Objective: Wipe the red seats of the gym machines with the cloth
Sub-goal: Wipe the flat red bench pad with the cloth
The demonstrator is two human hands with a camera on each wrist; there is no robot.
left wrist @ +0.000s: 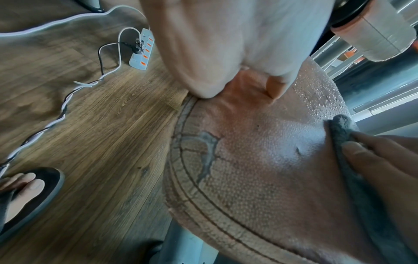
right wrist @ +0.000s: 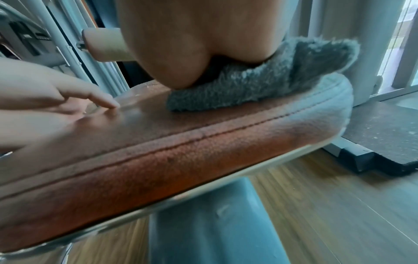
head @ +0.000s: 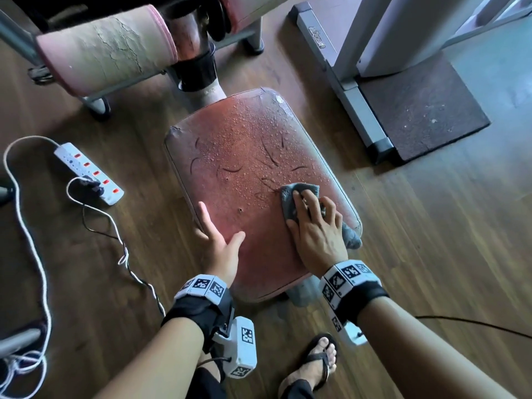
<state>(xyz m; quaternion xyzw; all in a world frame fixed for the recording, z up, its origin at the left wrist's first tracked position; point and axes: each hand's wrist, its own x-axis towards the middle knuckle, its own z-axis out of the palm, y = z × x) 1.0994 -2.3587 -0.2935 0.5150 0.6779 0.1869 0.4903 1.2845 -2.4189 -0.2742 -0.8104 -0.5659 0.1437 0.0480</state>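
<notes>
The red seat fills the middle of the head view, worn, cracked at its corners, with water drops over its far half. A grey fluffy cloth lies on the seat's right side. My right hand presses flat on it, fingers laid straight over the cloth; one end trails off the seat's right edge. The right wrist view shows the palm on the cloth. My left hand rests open on the seat's near left edge, thumb on top, holding nothing.
A white power strip with plugged cables lies on the wooden floor to the left. Cracked roller pads stand behind the seat. A grey machine base and black mat lie to the right. My sandalled foot is below the seat.
</notes>
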